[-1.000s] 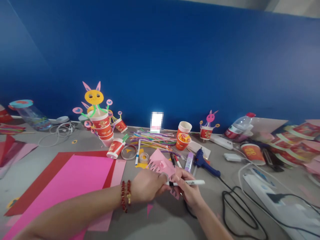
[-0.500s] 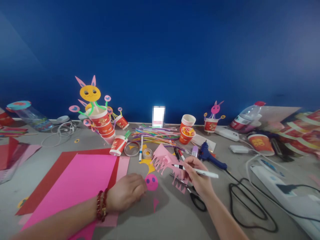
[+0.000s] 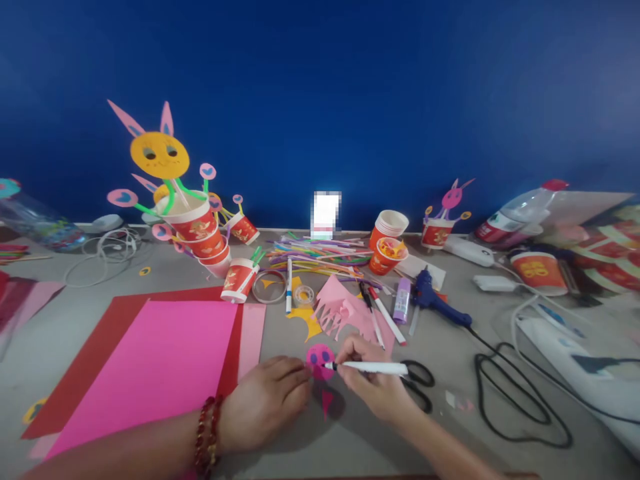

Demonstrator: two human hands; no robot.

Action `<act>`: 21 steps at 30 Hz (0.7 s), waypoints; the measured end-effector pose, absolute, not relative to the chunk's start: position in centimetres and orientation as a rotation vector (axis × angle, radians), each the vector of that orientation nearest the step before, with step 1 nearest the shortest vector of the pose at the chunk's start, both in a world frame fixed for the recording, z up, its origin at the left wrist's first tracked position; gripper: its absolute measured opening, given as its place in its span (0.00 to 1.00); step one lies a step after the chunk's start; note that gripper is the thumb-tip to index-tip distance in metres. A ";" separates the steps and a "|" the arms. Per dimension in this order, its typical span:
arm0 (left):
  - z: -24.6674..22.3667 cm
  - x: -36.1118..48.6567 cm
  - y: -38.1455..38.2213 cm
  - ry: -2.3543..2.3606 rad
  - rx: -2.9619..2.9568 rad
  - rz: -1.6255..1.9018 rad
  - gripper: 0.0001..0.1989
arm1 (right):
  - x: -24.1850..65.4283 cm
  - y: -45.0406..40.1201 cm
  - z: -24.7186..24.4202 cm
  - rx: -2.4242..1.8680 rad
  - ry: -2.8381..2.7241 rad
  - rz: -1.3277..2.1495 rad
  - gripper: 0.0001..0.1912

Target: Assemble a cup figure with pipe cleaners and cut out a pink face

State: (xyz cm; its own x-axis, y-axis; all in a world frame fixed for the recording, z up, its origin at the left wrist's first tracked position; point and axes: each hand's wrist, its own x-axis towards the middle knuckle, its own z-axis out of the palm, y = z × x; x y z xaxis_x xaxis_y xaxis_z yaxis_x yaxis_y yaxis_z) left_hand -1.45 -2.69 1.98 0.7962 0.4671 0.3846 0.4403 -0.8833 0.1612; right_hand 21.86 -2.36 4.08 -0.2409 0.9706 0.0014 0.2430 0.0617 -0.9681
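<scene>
A small round pink paper face [image 3: 323,373] with two purple eyes is in front of me. My left hand [image 3: 273,397], with a beaded bracelet at the wrist, has its fingers drawn together, fingertips at the face's left edge. In my right hand [image 3: 373,383] is a white marker [image 3: 377,367], uncapped, held like a pen. Its dark tip is over the middle of the face, below the eyes; whether it touches cannot be made out. A small pink paper triangle [image 3: 327,402] lies just below the face. Black-handled scissors [image 3: 420,375] lie partly hidden behind my right hand.
Pink sheets [image 3: 165,360] are stacked on the left. Pink scraps [image 3: 340,307], a purple glue stick [image 3: 401,301] and a blue glue gun [image 3: 440,303] lie beyond my hands. Decorated paper cups [image 3: 197,223] stand at back left. A black cord [image 3: 480,393] loops on the right.
My right hand has moved left and down from above the scissors, bringing the marker tip over the pink face. My left hand stays at its edge. The view has tilted and come closer.
</scene>
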 end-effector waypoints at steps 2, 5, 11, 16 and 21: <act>1.9 -1.4 -3.0 0.756 2.915 0.625 0.09 | 20.9 -2.2 3.4 -1.249 -1.617 1.167 0.05; 1.8 -1.6 -3.4 0.766 2.914 0.579 0.08 | 20.3 -1.6 2.4 -1.219 -1.672 1.059 0.05; 1.8 -1.5 -3.5 0.802 2.908 0.570 0.09 | 20.4 -1.5 1.8 -1.237 -1.748 0.846 0.09; 1.8 -1.5 -3.7 0.804 2.896 0.566 0.09 | 20.3 -1.4 1.9 -1.237 -1.845 0.797 0.09; 1.7 -1.6 -3.6 0.806 2.868 0.530 0.09 | 20.2 -1.4 1.8 -1.239 -1.889 0.804 0.09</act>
